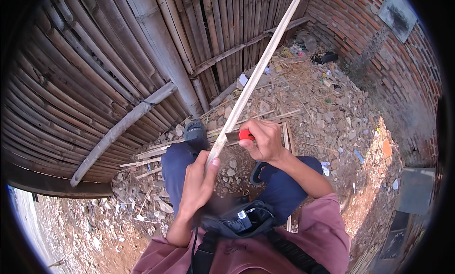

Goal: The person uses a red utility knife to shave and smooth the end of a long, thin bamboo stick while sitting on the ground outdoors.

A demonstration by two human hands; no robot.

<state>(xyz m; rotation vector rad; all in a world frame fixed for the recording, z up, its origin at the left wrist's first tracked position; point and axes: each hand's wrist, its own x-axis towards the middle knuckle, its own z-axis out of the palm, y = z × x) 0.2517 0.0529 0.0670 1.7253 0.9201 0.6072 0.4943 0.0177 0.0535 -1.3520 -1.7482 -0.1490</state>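
Note:
A long, pale wooden strip [258, 71] slants from my lap up toward the far right. Around its near end closes my left hand [196, 181], thumb pressed along the wood. My right hand [266, 139] grips a red-handled knife [246, 134], fingers curled over the handle. The short, broad blade points left, and its tip meets the strip's right side just above my left hand. Most of the handle is hidden in my palm.
Several thin wooden strips [150, 159] lie on the rubble ground [327, 117] by my feet. A bamboo wall [118, 51] rises on the left and ahead, a brick wall [379, 56] on the right. An open black pouch [241, 220] rests at my waist.

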